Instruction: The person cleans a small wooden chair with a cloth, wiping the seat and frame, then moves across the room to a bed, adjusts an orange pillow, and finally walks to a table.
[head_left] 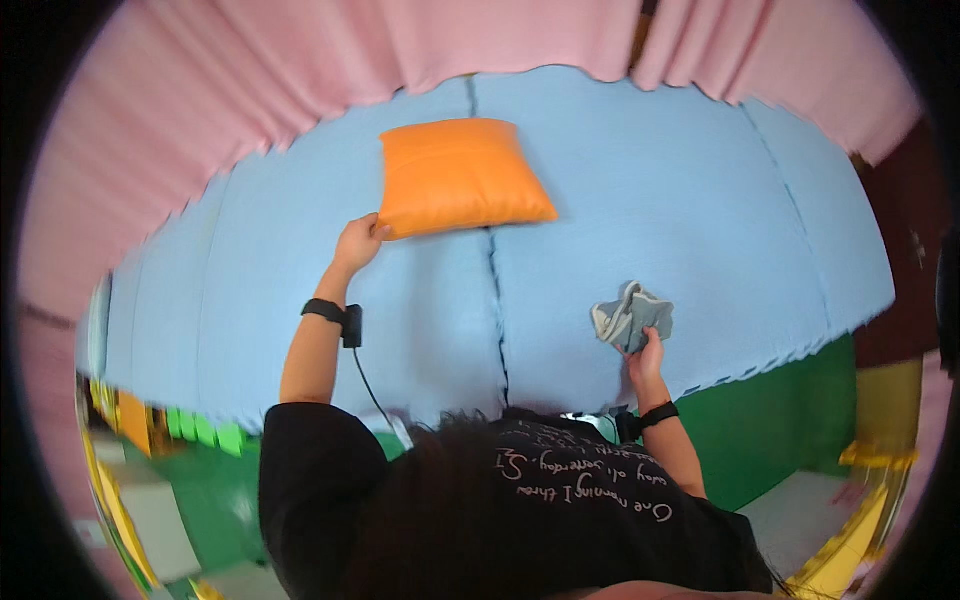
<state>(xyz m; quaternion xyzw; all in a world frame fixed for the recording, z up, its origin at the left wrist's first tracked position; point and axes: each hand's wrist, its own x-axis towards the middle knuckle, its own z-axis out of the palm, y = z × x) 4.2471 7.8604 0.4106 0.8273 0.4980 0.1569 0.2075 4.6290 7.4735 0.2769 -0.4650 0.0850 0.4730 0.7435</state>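
An orange cushion (455, 172) with a smooth, shiny cover lies on the light blue padded surface (660, 190). My left hand (360, 242) pinches its near left corner between thumb and fingers. Farther right and closer to me, my right hand (648, 357) is closed on a crumpled grey-green cloth (652, 309) with pale edges. The cloth is bunched just above the blue surface or touching it; I cannot tell which. Part of the right-hand fingers is hidden behind the cloth.
Pink curtains (330, 50) hang along the far edge of the padding. Dark seams (492, 270) run between the blue pads. A black device (352, 326) with a cable is strapped to my left wrist. Green flooring (770, 400) and yellow-edged items (840, 545) lie beyond the near edge.
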